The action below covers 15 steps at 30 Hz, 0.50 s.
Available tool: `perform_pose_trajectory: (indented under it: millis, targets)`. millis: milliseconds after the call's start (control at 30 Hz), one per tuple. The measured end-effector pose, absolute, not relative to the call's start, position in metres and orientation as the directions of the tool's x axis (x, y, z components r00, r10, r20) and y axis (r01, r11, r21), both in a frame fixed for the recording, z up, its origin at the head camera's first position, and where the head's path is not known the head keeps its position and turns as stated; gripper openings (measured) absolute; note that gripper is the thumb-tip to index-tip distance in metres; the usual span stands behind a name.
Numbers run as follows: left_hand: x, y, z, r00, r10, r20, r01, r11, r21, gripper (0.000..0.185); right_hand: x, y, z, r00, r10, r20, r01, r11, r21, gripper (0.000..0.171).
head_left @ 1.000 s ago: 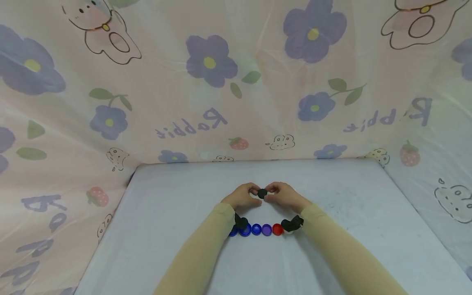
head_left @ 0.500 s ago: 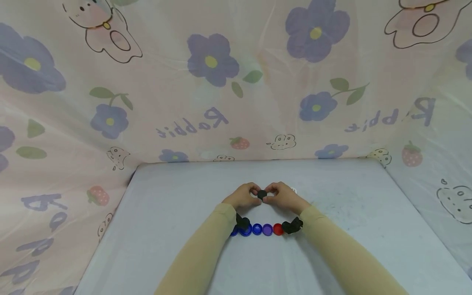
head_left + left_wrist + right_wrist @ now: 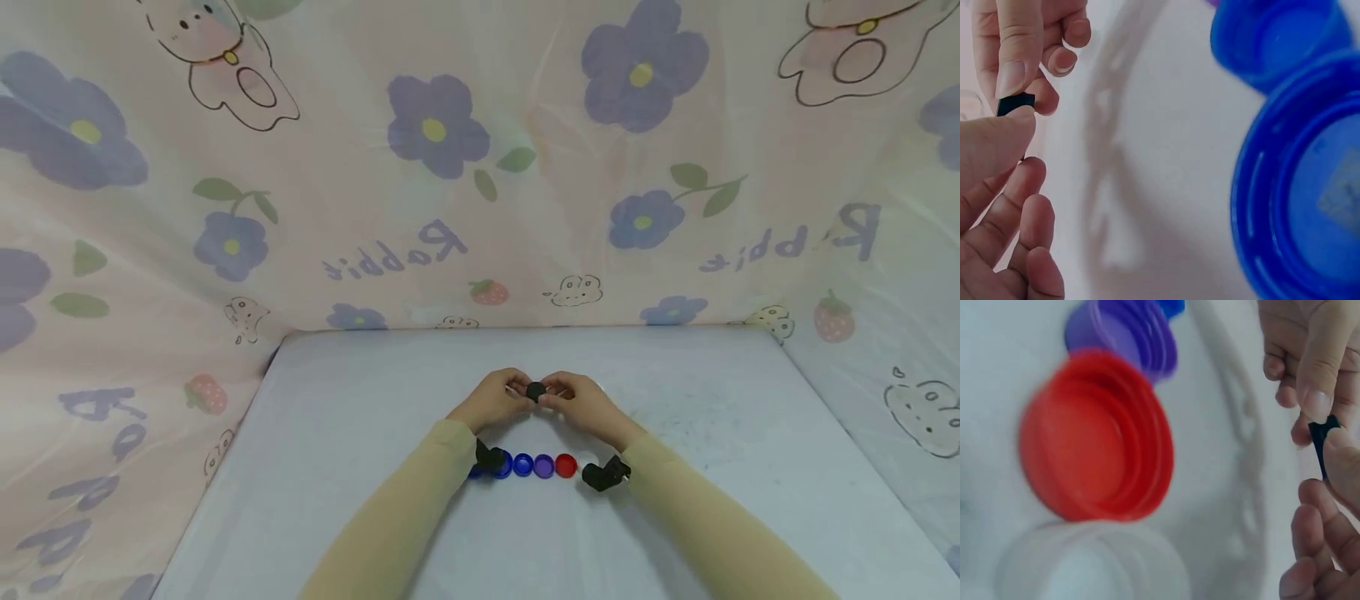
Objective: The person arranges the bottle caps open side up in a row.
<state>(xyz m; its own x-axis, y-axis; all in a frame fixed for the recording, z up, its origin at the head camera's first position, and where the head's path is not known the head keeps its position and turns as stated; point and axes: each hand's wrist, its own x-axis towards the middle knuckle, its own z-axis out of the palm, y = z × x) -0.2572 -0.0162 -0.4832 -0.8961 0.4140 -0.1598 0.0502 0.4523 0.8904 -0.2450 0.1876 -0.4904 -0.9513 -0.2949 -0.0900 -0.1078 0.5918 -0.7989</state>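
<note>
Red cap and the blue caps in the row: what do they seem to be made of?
Red cap: likely moulded plastic, glossy, with concentric inner rings. Blue caps: likely the same plastic, translucent sheen, ribbed inner wall. Both lie open side up.

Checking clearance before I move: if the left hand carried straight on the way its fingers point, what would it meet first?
Probably the black cap it already pinches, then the right hand on the cap's other side; depth is unclear.

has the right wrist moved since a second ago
Yes. The right hand still pinches the black cap, but its wrist has swung right, away from the red cap, leaving a gap.
</note>
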Motion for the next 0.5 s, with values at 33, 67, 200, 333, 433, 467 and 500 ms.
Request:
perform_pose_trajectory:
  millis: [33, 67, 200, 333, 433, 467, 500]
  targets:
    - [-0.254, -0.016, -0.480, -0.895, 0.420, -0.150, 0.065, 0.456, 0.888, 0.026, -0.242, 0.189, -0.489, -0.952, -0.297, -0.071, -0.125, 0.590, -0.797, 0.029]
    - [-0.251, -0.016, -0.476, -0.894, 0.426, -0.141, 0.083, 0.466, 0.881, 0.025, -0.239, 0.191, -0.487, -0.952, -0.300, -0.054, -0.141, 0.589, -0.796, 0.031]
    - [-0.235, -0.017, -0.464, -0.894, 0.433, -0.120, 0.131, 0.507, 0.852, 0.022, -0.223, 0.195, -0.479, -0.952, -0.306, -0.025, -0.166, 0.582, -0.796, 0.036]
    - [-0.221, -0.018, -0.458, -0.890, 0.441, -0.117, 0.147, 0.520, 0.842, 0.022, -0.209, 0.196, -0.476, -0.952, -0.304, -0.027, -0.160, 0.574, -0.803, 0.036]
    - [-0.213, -0.021, -0.459, -0.885, 0.450, -0.118, 0.146, 0.509, 0.849, 0.022, -0.201, 0.196, -0.476, -0.953, -0.303, -0.031, -0.155, 0.570, -0.807, 0.034]
    - [-0.211, -0.021, -0.459, -0.883, 0.454, -0.116, 0.147, 0.503, 0.852, 0.022, -0.199, 0.195, -0.477, -0.953, -0.303, -0.031, -0.155, 0.570, -0.807, 0.033]
    - [-0.209, -0.022, -0.460, -0.882, 0.457, -0.116, 0.147, 0.501, 0.853, 0.022, -0.197, 0.195, -0.477, -0.953, -0.303, -0.031, -0.156, 0.573, -0.804, 0.033]
